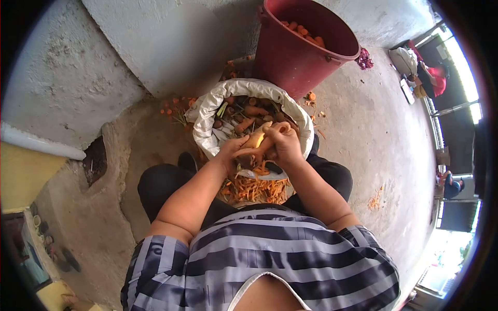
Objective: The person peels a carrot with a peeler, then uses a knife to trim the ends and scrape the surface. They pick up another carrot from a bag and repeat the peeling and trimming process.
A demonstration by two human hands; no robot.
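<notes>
Over the mouth of a white woven sack [205, 137], my two hands are close together. My left hand [232, 154] is closed around a carrot [252, 141] that points up toward the right. Against the carrot's side shows a bright yellow strip [260, 140]. My right hand [285, 142] is curled in a pinch at the carrot's far end; what its fingers grip I cannot tell. Unpeeled carrots [254, 111] and some green stalks lie inside the sack below. A pile of orange peelings [254, 190] lies between my knees, at the sack's near side.
A tall red bucket [298, 65] holding cut carrots [302, 32] stands just behind the sack. Carrot tops [176, 110] and scraps lie on the concrete floor at left, more peelings [375, 198] at right. Two people [438, 80] sit at far right. A wall rises at upper left.
</notes>
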